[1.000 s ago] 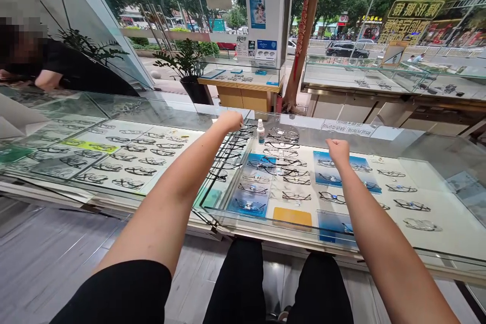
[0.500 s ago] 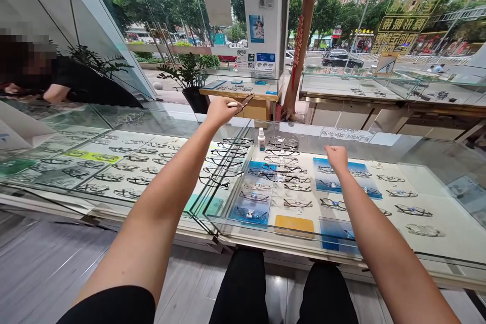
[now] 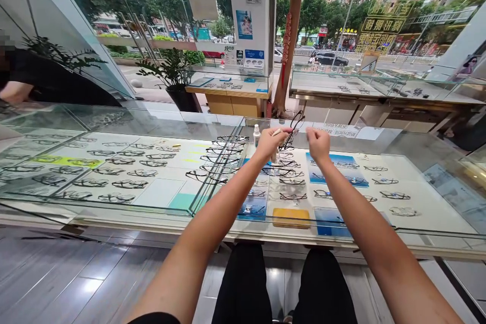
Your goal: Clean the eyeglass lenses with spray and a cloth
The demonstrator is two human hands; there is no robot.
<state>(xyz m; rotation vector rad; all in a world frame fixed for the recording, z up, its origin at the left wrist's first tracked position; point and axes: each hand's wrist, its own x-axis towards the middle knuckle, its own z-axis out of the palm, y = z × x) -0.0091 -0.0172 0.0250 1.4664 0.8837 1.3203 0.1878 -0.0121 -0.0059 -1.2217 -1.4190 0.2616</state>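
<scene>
Both my arms reach out over a glass display counter [image 3: 125, 121] full of spectacle frames. My left hand [image 3: 269, 143] is shut on a pair of dark-framed glasses [image 3: 293, 129], holding them above the counter top. My right hand [image 3: 318, 143] is a closed fist just to the right of the glasses, close to them; whether it touches them I cannot tell. A small white spray bottle [image 3: 256, 135] stands on the glass just left of my left hand. Rows of glasses [image 3: 224, 158] lie on trays under the glass.
Another person's arm and dark sleeve [image 3: 23, 86] rest at the counter's far left. A potted plant [image 3: 174, 73] and further display counters [image 3: 364, 86] stand beyond, by the window. My knees in black trousers [image 3: 281, 283] are below the counter's near edge.
My left hand lifted the dark glasses from the counter's left section and carried them right, towards the middle. My right hand moved left to meet them. The view shifted right.
</scene>
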